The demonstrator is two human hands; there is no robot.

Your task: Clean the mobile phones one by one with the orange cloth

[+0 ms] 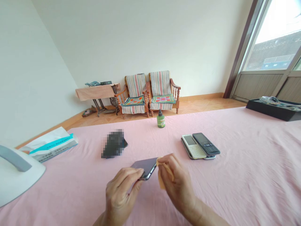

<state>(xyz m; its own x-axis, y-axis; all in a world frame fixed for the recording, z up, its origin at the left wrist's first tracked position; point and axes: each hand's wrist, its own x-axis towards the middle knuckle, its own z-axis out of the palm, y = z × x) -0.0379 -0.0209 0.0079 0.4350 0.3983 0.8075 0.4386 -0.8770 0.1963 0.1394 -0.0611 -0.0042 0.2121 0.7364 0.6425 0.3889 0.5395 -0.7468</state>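
Note:
A dark smartphone (pixel 146 164) is tilted above the pink cloth, its shiny side edge turned to the right. My left hand (pixel 124 191) grips its near left corner between thumb and fingers. My right hand (pixel 176 182) pinches a yellow-orange wiping cloth (pixel 161 179), which touches the phone's far right corner. Part of the wiping cloth is hidden by my fingers. To the right, a white keypad phone (pixel 194 147) and a black keypad phone (pixel 206 144) lie side by side on top of other phones. Dark flat items (pixel 114 144), partly pixelated, lie to the left.
A green bottle (pixel 161 120) with a black top stands at the far side of the pink bedspread (pixel 145 207). A black box (pixel 270 110) with items sits far right. At left are a white and grey object (pixel 18 175) and a plastic packet (pixel 54 146). Two chairs (pixel 162 84) stand beyond.

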